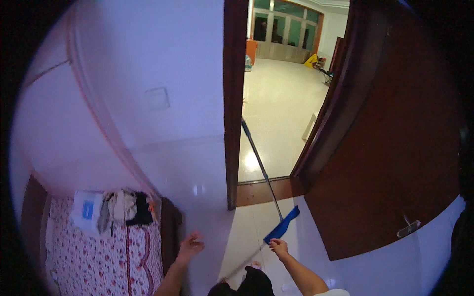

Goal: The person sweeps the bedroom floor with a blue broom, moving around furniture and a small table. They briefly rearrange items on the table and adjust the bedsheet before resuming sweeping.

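Note:
A flat mop has a blue head (282,226) on the pale tiled floor and a slender metal pole (259,155) slanting up through the doorway. The pole's upper end meets the edge of the dark left door jamb (234,111). My right hand (279,248), fingers drawn together, overlaps the lower end of the mop head; whether it grips it is unclear. From there a blurred grey streak (242,263) runs to the lower left; what it is cannot be told. My left hand (191,244), slightly blurred, hangs before the white wall with fingers loosely bent and nothing visible in it.
At right a brown door (392,148) with a metal handle (408,227) stands ajar. A brown threshold (269,191) leads to a lit room with a yellow item (311,60). On the left, a flower-patterned bed (100,255) bears folded clothes (122,205) and a white package (87,211).

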{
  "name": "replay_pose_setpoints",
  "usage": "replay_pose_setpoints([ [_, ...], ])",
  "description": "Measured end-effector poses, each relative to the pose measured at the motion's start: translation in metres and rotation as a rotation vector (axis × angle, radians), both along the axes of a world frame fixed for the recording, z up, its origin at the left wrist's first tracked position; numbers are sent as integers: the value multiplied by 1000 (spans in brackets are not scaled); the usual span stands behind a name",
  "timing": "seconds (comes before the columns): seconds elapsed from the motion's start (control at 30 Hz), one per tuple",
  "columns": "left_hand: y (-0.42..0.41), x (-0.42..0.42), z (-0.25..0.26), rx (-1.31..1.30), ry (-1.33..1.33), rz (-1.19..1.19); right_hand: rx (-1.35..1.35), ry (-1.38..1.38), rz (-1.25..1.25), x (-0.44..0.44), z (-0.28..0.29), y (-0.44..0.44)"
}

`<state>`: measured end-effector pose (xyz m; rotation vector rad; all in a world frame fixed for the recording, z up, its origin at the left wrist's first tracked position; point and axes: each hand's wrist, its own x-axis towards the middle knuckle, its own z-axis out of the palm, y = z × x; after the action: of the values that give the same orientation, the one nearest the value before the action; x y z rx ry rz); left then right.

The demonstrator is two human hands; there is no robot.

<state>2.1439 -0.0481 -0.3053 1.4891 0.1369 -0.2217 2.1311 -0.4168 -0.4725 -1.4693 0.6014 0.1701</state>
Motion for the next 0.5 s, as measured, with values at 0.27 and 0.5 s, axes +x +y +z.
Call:
replay_pose_setpoints([
  [0.27,-96,187,37,146,-187,-85,-406,-472,161,301,14,-4],
  [0.5,-127,276,42,204,54,-115,-671,-505,170,521,69,8],
])
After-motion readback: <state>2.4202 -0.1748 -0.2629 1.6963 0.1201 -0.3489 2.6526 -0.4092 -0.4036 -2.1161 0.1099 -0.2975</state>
